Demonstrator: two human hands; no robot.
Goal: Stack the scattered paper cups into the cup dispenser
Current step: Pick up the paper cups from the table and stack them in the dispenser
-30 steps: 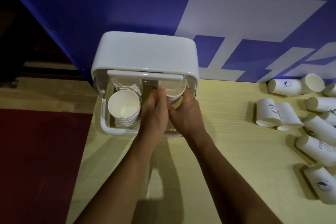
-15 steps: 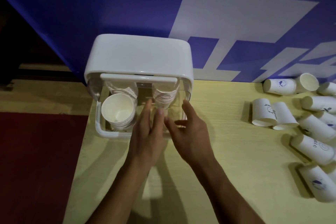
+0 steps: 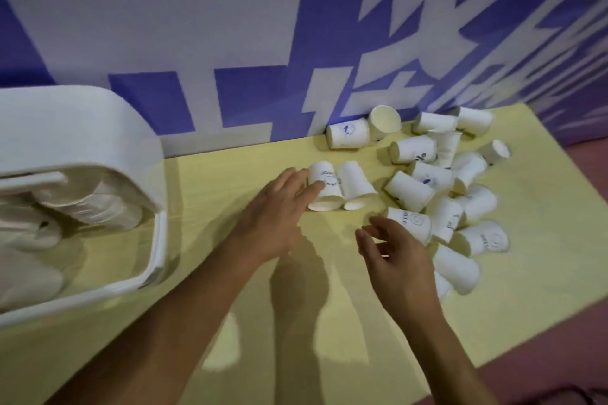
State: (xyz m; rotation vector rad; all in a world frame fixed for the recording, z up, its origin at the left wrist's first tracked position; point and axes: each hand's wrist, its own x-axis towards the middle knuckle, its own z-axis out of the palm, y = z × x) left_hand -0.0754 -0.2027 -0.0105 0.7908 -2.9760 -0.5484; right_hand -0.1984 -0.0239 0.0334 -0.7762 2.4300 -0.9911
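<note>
The white cup dispenser (image 3: 98, 141) stands at the left edge, with blurred stacks of cups (image 3: 92, 204) inside it. Several white paper cups (image 3: 437, 181) lie scattered on their sides at the right of the pale yellow table (image 3: 230, 322). My left hand (image 3: 276, 217) reaches right with straight fingers, its fingertips touching a cup with a blue print (image 3: 325, 187) that lies next to a plain cup (image 3: 357, 184). My right hand (image 3: 394, 260) hovers with loosely curled fingers just left of another printed cup (image 3: 411, 225) and holds nothing.
A blue wall with large white characters (image 3: 296, 43) runs along the table's far edge. The table's right edge drops to a reddish floor (image 3: 559, 322).
The view has swung right, away from the dispenser. Both hands have left the dispenser's opening and moved right to the scattered cups; the left hand now touches one.
</note>
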